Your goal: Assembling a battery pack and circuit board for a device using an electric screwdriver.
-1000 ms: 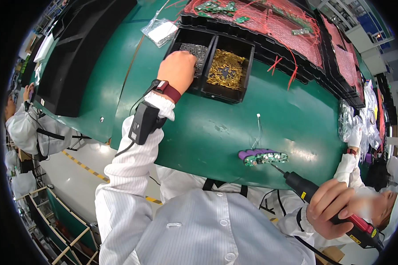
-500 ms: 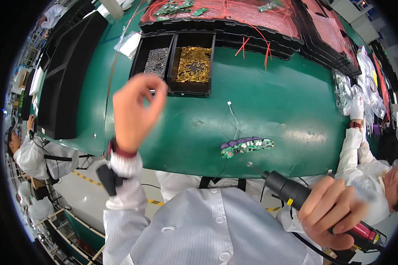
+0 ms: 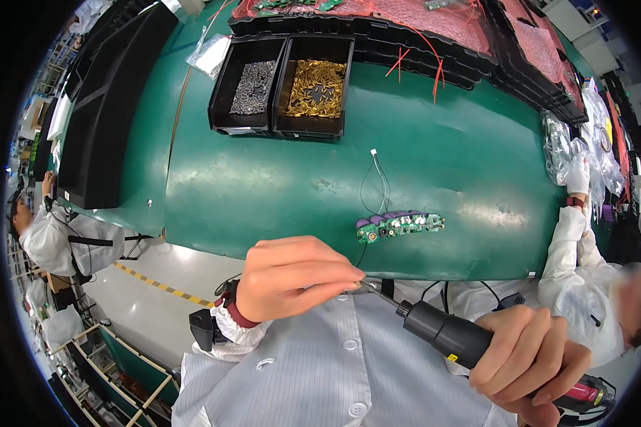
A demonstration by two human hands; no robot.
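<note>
My right hand (image 3: 523, 359) is wrapped round a black electric screwdriver (image 3: 445, 331), whose bit points left and slightly upward. Its tip meets the fingertips of my left hand (image 3: 299, 277), in front of the table's near edge. Between thumb and forefinger, that hand pinches what looks like a small silver screw (image 3: 367, 285), mostly hidden. Beyond the hands, a narrow green circuit board (image 3: 399, 228) lies on the table, with purple cylinders (image 3: 395, 214) along its back. A thin cable (image 3: 383, 183) with a white plug runs from it away from me.
Two black bins stand at the back, one with small silver screws (image 3: 253, 89), the other with brass-coloured pieces (image 3: 317, 87). Behind are black trays (image 3: 427, 64) with pink wrap. A long black holder (image 3: 100, 135) stands left. A co-worker's gloved hand (image 3: 577, 174) touches clear bags at right.
My left hand has moved from the silver-screw bin toward me and right, to the bit's tip. The screwdriver has swung left and slightly down in my right hand. The view has shifted a little.
</note>
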